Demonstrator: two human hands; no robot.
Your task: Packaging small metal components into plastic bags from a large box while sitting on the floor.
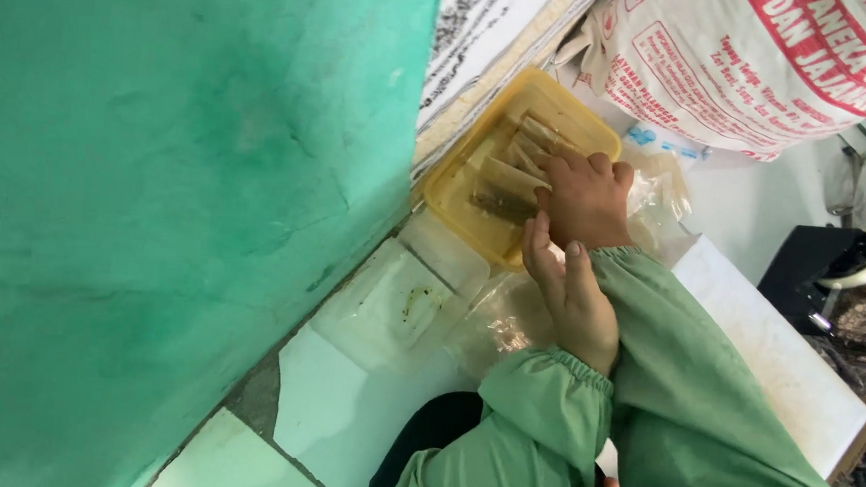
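While both green sleeves reach toward the wall, the scene reads so:
Right hand (588,198): laid flat, fingers together, palm down on the wrapped rolls (510,183).
Left hand (572,297): open, fingers straight, edge-on just beside the right wrist, holding nothing.
Rolls: in the yellow tub (448,199) against the green wall (175,198).
Nearby: clear lid (394,306) on the white floor tile, printed sack (765,63) behind.

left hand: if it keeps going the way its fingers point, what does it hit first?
Probably the right hand, just past the left hand fingertips and over the yellow tray of wrapped rolls. Depth is unclear; it could pass beneath to the tray rim.
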